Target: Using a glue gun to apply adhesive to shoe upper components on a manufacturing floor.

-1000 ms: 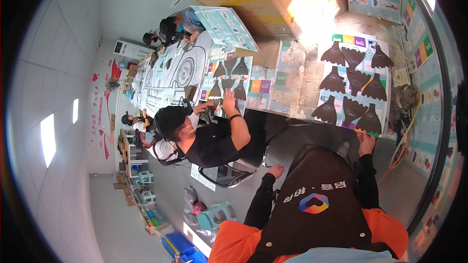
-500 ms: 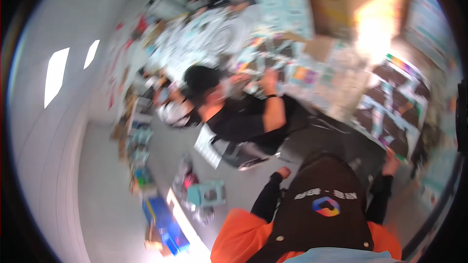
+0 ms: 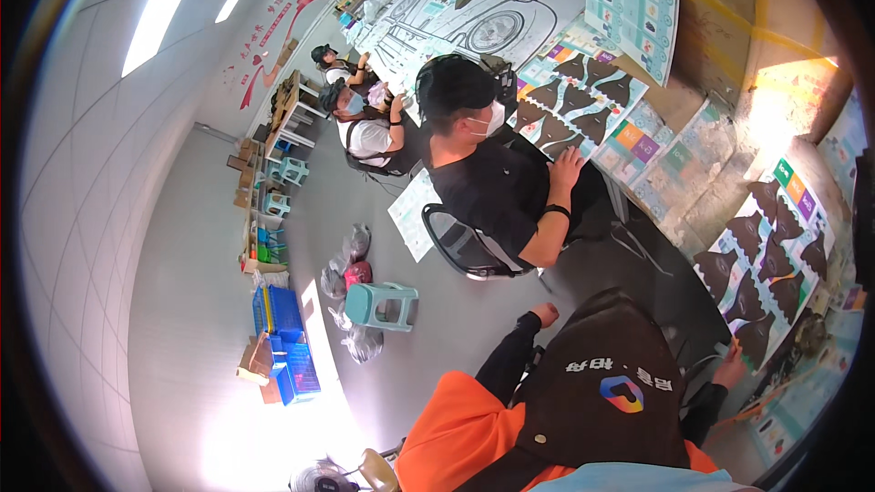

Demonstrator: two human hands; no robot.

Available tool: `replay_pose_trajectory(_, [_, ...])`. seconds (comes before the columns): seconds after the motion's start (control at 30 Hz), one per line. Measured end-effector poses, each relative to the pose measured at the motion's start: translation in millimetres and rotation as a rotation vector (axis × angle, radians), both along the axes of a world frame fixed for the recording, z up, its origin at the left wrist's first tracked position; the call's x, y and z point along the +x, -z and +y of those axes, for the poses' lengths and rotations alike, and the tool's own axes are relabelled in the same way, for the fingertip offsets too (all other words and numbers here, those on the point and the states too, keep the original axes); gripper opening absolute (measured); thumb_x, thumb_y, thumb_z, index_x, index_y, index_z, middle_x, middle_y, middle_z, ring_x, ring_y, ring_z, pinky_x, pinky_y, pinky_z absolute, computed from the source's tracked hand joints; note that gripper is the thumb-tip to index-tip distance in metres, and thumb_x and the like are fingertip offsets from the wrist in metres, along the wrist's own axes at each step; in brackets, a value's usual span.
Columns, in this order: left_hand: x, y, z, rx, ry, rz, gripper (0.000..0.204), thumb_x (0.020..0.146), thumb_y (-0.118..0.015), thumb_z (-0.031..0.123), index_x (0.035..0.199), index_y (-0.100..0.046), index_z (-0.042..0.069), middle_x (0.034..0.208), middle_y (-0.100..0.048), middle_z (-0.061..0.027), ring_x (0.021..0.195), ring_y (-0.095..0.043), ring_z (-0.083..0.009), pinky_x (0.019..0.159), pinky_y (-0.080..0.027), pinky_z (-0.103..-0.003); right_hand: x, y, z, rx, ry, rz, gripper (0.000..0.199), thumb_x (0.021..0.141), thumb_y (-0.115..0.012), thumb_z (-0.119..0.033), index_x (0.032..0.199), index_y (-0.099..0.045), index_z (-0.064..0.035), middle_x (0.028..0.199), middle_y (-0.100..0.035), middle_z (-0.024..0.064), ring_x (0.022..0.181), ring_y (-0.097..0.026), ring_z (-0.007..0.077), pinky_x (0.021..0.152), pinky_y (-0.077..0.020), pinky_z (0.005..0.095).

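My black cap (image 3: 609, 381) and orange vest (image 3: 456, 442) fill the lower middle. My right hand (image 3: 729, 370) reaches out in a black sleeve and rests at the lower edge of a white sheet with several dark cut-out shapes (image 3: 764, 260) on the table. Whether it holds anything is too small to tell. My left hand (image 3: 544, 313) hangs over the grey floor, near a black office chair (image 3: 467, 248), with its fingers curled and nothing seen in it.
A masked co-worker in black (image 3: 492, 173) sits on that chair with a hand on a second sheet of shapes (image 3: 574, 105). More people sit further up the long table (image 3: 456, 18). A green stool (image 3: 383, 305), bags and blue crates (image 3: 283, 346) stand at left.
The view has swung and blurred, then settled: the co-worker now sits higher and nearer the middle. My right hand stays at the sheet's edge, and my left hand stays low by the chair.
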State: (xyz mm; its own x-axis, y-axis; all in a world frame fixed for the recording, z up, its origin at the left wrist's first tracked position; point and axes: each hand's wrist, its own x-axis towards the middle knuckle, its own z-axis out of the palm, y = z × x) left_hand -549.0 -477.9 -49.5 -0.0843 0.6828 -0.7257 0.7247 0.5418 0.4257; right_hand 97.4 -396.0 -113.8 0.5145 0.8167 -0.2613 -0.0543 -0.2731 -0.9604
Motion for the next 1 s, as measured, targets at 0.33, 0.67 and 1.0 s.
replay_pose_trajectory(0.33, [1, -30, 21, 0.251, 0.071, 0.086, 0.035, 0.089, -0.064, 0.035, 0.108, -0.069, 0.005, 0.099, -0.073, -0.0169, 0.095, -0.069, -0.035, 0.083, -0.054, -0.043, -14, -45, -23, 0.136, 0.113, 0.546, 0.031, 0.101, -0.06, -0.015, 0.101, -0.053, 0.0149, 0.113, -0.063, 0.0214, 0.108, -0.063, 0.0216, 0.098, -0.052, 0.0283])
replay_pose_trajectory(0.67, [19, -217, 57, 0.608, 0.126, -0.088, 0.036, 0.088, -0.068, 0.026, 0.115, -0.062, 0.002, 0.087, -0.071, -0.0127, 0.087, -0.068, -0.0317, 0.077, -0.053, -0.043, 10, -70, -10, 0.271, 0.034, 0.285, 0.023, 0.101, -0.061, -0.015, 0.102, -0.057, 0.0078, 0.106, -0.062, 0.0131, 0.101, -0.063, 0.0182, 0.09, -0.0532, 0.0271])
replay_pose_trajectory(1.0, [-114, -326, -21, 0.612, -0.887, -0.093, 0.068, 0.094, -0.067, 0.036, 0.147, -0.04, 0.003, 0.082, -0.072, -0.0134, 0.074, -0.069, -0.0178, 0.068, -0.054, -0.036, -72, -300, -3, 0.088, -0.509, -1.31, 0.027, 0.102, -0.05, -0.012, 0.121, -0.066, 0.0007, 0.113, -0.065, 0.0268, 0.106, -0.062, 0.041, 0.091, -0.0486, 0.0449])
